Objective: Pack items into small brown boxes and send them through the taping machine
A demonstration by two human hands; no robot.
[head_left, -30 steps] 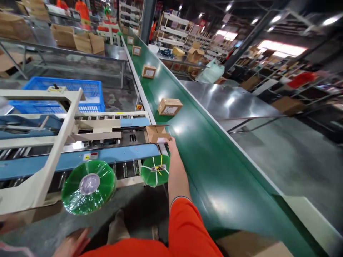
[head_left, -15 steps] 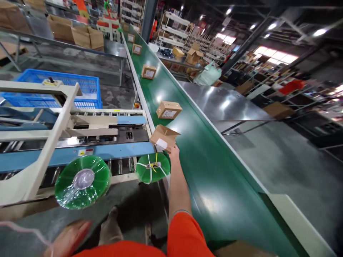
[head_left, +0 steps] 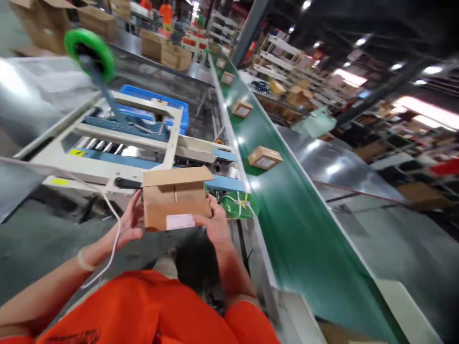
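Observation:
A small cardboard box (head_left: 157, 212) with a raised flap and a white label (head_left: 175, 222) is held in front of my chest. My right hand (head_left: 216, 223) grips its right side, thumb on the front by the label. At the left side my left hand (head_left: 131, 223) has its fingers spread along the box's edge; whether they press on it, I cannot tell. Behind my right hand, a green tape roll (head_left: 233, 206) tied with white and yellow straps sits by the machine's end. A pale cord (head_left: 115, 234) hangs across my left wrist.
A cream-framed roller machine (head_left: 139, 102) with blue rails and a green wheel (head_left: 89, 53) stands ahead to the left. To the right runs a green conveyor belt (head_left: 287, 224) carrying several closed cartons (head_left: 265, 158). Behind the machine is a blue crate (head_left: 184, 117).
My right hand has brought the box left from the belt's edge to in front of me. My left hand has risen from low down to the box's left side. The view has turned left.

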